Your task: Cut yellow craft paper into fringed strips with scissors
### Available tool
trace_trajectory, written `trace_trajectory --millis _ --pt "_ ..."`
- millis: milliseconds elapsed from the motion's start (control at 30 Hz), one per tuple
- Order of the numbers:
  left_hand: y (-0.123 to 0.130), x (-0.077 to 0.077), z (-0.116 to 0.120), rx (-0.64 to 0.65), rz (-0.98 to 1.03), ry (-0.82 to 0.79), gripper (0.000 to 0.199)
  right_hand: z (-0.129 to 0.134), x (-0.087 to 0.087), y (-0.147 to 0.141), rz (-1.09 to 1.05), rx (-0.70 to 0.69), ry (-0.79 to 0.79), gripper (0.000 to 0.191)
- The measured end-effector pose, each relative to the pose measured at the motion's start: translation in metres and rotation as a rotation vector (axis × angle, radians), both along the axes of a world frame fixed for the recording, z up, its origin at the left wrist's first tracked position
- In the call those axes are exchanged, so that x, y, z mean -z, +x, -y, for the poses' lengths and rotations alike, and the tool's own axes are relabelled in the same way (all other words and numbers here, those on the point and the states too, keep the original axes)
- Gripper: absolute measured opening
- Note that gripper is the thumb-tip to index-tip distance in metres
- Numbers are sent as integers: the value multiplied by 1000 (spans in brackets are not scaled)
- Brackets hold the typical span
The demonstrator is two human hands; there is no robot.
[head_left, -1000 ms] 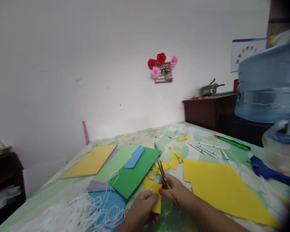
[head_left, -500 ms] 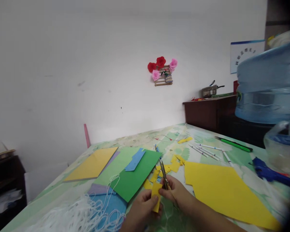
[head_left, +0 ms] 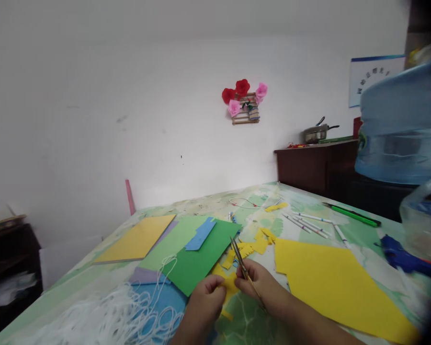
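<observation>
Scissors with gold-coloured handles are in my right hand, blades pointing up and away. My left hand is closed, its thumb and fingers pinching the edge of a small yellow paper piece. That piece lies between both hands, and the tips of my right fingers touch its other side. Just beyond my hands, several small yellow scraps lie on the table, some with fringed edges. To the right is a large yellow sheet with a notched corner.
Green sheets carry a blue strip at left, near an orange-yellow sheet. A heap of white string covers the near left. White sticks, a green cutter and a blue glue gun lie right.
The yellow piece, upright between my fingers before, is now lower and flatter. My left hand has turned and shifted left. The scissors tilt more to the left, and the view has shifted slightly.
</observation>
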State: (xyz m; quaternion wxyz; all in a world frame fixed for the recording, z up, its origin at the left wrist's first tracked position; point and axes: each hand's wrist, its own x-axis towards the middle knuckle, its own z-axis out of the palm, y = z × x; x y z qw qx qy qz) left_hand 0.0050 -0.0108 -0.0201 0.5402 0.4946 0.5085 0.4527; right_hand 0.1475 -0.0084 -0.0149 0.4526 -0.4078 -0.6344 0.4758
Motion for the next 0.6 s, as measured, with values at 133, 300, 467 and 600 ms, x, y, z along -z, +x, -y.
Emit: trace_trajectory --millis 133,300,467,600 --pt "1 3 1 -55 108 72 29 -2 1 -2 -72 59 -35 11" --pt "15 1 7 -2 215 49 43 -2 -1 -6 -238 108 -80 19" --pt "20 0 10 -147 140 118 38 4 -4 -10 -250 50 -55 27" --pt "15 1 7 -131 171 121 28 4 -1 -12 -81 86 20 27"
